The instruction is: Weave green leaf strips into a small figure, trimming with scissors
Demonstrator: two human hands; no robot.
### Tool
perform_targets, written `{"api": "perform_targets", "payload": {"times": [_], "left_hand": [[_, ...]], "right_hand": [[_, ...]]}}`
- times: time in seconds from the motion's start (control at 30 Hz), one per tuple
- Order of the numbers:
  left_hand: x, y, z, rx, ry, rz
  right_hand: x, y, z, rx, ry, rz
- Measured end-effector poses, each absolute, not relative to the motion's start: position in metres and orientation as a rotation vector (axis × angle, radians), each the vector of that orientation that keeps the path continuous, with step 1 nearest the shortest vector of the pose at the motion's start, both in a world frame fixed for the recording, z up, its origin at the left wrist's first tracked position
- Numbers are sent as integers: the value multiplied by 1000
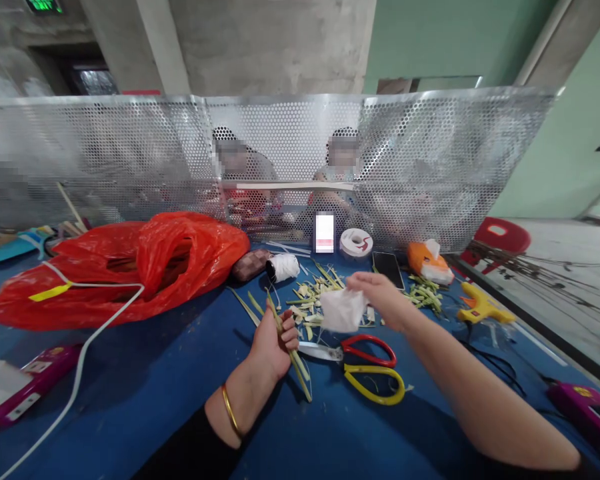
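Observation:
My left hand (275, 343) is closed around a few thin green plant strips (303, 377), which stick out above and below the fist. Pinched in my right hand (375, 293) is a white tissue (343, 311), hanging over a scatter of green and pale cuttings (313, 297). Between and below the hands lies a pair of scissors (363, 360) with one red and one yellow handle loop; its blade points toward my left hand. A spool of white thread (283, 268) sits beyond my left hand.
A red plastic bag (180, 267) fills the left, crossed by a white cord (83, 360). Toward the back stand a ribbon roll (356, 243), a phone (388, 269) and an orange tissue pack (430, 263). A yellow glue gun (485, 305) lies right. Two people sit behind the perforated metal screen (290, 147).

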State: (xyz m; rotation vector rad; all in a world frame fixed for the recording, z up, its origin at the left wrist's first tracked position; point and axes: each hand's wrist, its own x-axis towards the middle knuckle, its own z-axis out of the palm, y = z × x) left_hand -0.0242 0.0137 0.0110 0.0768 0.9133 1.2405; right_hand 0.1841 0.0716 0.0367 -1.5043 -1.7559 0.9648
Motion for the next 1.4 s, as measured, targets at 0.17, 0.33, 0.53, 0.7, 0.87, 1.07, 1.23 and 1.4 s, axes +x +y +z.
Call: {"api": "perform_targets", "payload": {"times": [0.17, 0.33, 0.53, 0.7, 0.87, 1.07, 1.23, 1.4], "left_hand": [[-21, 12, 14, 222, 898, 1229], [-16, 10, 8, 355, 932, 1174], [-18, 9, 9, 397, 909, 1151], [-16, 5, 13, 448, 919, 1150], [-11, 0, 15, 672, 984, 1196], [-6, -3, 14, 835, 1014, 1190], [-5, -3, 15, 848, 1036, 1171], [-5, -3, 12, 815, 1096, 1251]], "right_hand": [[258, 109, 37, -1916, -1729, 512], [273, 120, 5, -2183, -1810, 451], [274, 124, 4, -2104, -1759, 577], [265, 110, 36, -1719, -1583, 754], [207, 77, 48, -1312, -1501, 979], [145, 45, 28, -1114, -1581, 1044], [140, 44, 18, -1101, -1620, 1031], [135, 39, 18, -1084, -1633, 1177]]}}
